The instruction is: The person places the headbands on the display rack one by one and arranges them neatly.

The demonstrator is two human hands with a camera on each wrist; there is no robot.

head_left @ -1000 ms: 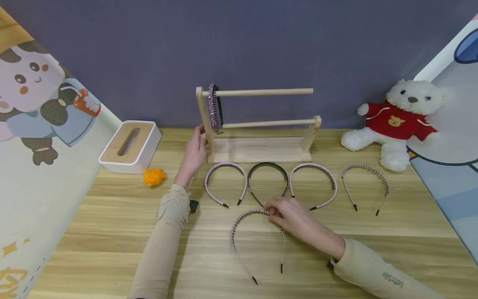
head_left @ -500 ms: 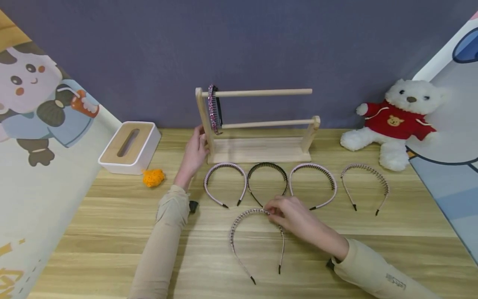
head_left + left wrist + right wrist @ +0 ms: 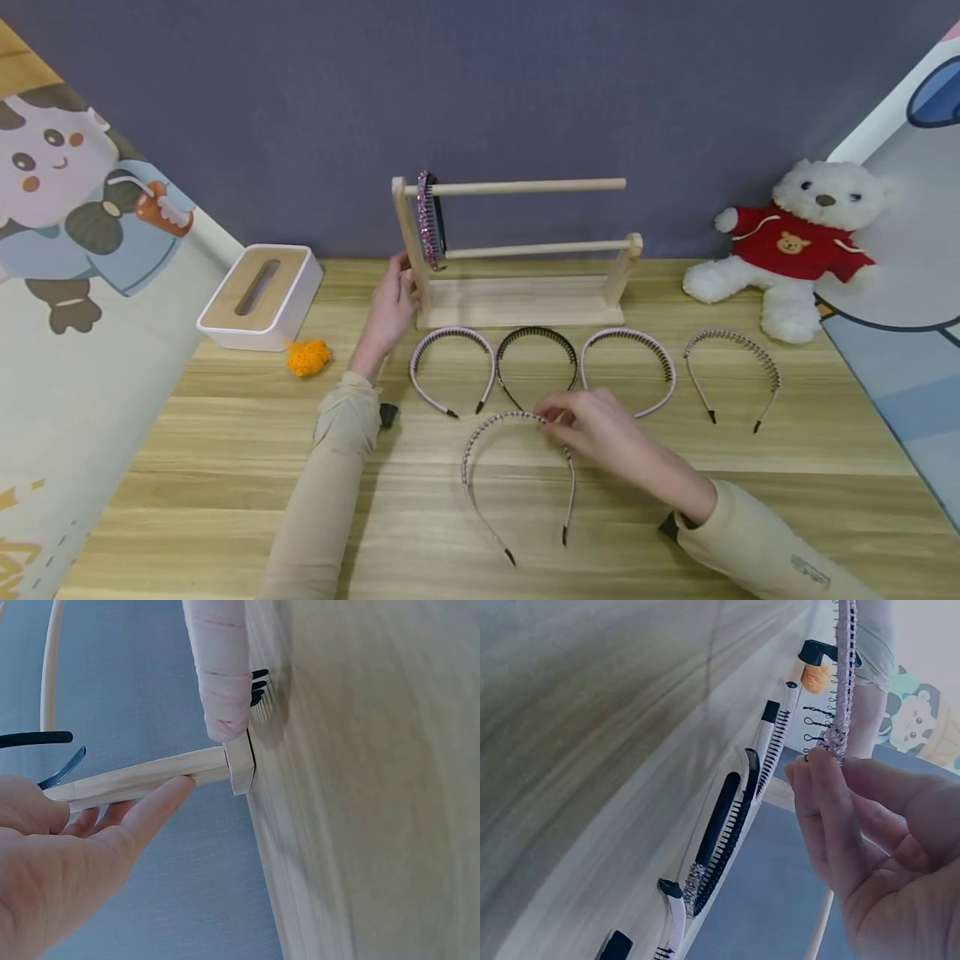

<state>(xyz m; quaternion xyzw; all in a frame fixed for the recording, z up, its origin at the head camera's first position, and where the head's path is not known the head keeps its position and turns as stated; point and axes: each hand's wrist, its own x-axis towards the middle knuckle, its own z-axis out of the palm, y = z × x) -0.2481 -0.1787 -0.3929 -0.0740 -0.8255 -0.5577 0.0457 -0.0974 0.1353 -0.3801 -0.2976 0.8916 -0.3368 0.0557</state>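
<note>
A wooden headband rack (image 3: pixel 525 302) stands against the back panel. My left hand (image 3: pixel 390 304) holds its left upright (image 3: pixel 150 774), fingers lying along the wood. On the rack's left end hangs a sparkly pink headband (image 3: pixel 426 218) with dark teeth. My right hand (image 3: pixel 600 433) pinches the upper right of a thin headband (image 3: pixel 517 414) with a beaded, wire-looped top. In the right wrist view this headband (image 3: pixel 845 682) stands off the tabletop, its looped edge showing. Behind it lie a pink headband (image 3: pixel 452 331), a black headband (image 3: pixel 537 331) and another pink headband (image 3: pixel 628 332).
Farther right on the table lies a thin looped headband (image 3: pixel 727 335). A white teddy bear (image 3: pixel 795 250) in a red sweater sits at the back right. To the left are a tissue box (image 3: pixel 288 308) with a wooden lid and an orange yarn bundle (image 3: pixel 308 357).
The right hand has raised the thin headband slightly, tilting its top up from the table. The left hand keeps its place on the rack.
</note>
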